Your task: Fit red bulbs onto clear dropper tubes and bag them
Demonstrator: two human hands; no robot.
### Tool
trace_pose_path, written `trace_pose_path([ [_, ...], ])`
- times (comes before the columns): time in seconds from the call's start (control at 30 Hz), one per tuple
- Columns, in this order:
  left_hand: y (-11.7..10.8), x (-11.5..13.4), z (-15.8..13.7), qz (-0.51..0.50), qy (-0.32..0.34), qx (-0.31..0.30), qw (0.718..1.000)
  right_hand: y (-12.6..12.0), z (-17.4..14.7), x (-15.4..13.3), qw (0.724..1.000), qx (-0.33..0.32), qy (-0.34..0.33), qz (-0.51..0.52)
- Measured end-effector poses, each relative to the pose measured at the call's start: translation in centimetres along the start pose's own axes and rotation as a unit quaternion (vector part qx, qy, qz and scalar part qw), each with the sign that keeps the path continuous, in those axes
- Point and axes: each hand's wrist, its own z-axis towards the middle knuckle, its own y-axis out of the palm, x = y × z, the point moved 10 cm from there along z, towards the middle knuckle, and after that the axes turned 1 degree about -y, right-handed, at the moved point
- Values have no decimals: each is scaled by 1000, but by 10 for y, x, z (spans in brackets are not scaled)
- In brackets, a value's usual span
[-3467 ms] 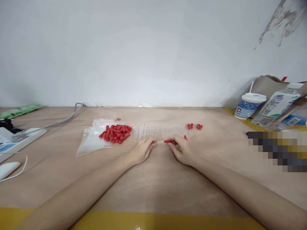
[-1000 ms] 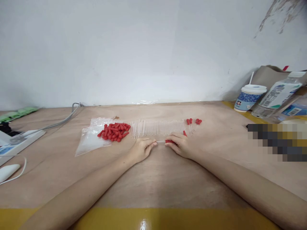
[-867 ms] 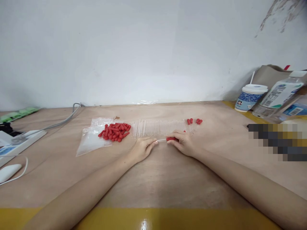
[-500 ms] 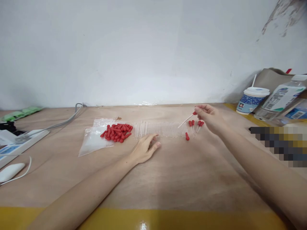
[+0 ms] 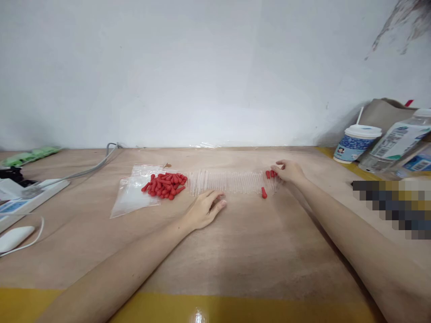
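Note:
My left hand (image 5: 205, 210) rests on the table with its thumb apart from the fingers, holding nothing. It lies at the near edge of a row of clear glass pipette tubes (image 5: 229, 181). My right hand (image 5: 290, 171) is lowered at the right end of that row, its fingertips pinched at a red-bulbed dropper, mostly covered by the hand. Beside those fingertips lie other droppers with red bulbs (image 5: 268, 174). A loose red rubber bulb (image 5: 264, 193) lies just in front of the row. Left of the tubes is a pile of red rubber bulbs (image 5: 164, 185).
Clear zip bags (image 5: 133, 197) lie under and beside the bulb pile. At left are a power strip (image 5: 33, 202), a grey cable (image 5: 90, 169) and a white mouse (image 5: 16, 239). A paper cup (image 5: 357, 143) and a plastic bottle (image 5: 393, 139) stand at right, near the wall.
My right hand has come down with the dropper from above the row to the table, covering some of the finished droppers there. My left hand has stayed put.

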Motion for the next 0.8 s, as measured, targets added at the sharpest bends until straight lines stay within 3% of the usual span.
trace_pose_path([
  [0.1, -1, 1, 0, 4, -2, -1, 1000, -7, -3, 17, 995, 35, 64, -64],
  [0.2, -1, 2, 0, 9, 1, -2, 1000, 1, -4, 29, 994, 2, 102, -42],
  [0.33, 0, 3, 0, 15, 6, -4, 1000, 12, -2, 24, 997, -22, 69, 29],
  [0.6, 1, 4, 0, 16, 18, -6, 1000, 23, -5, 3, 994, -4, -12, 107],
  [0.8, 1, 4, 0, 15, 18, -4, 1000, 18, -5, 12, 991, 31, -12, 126],
])
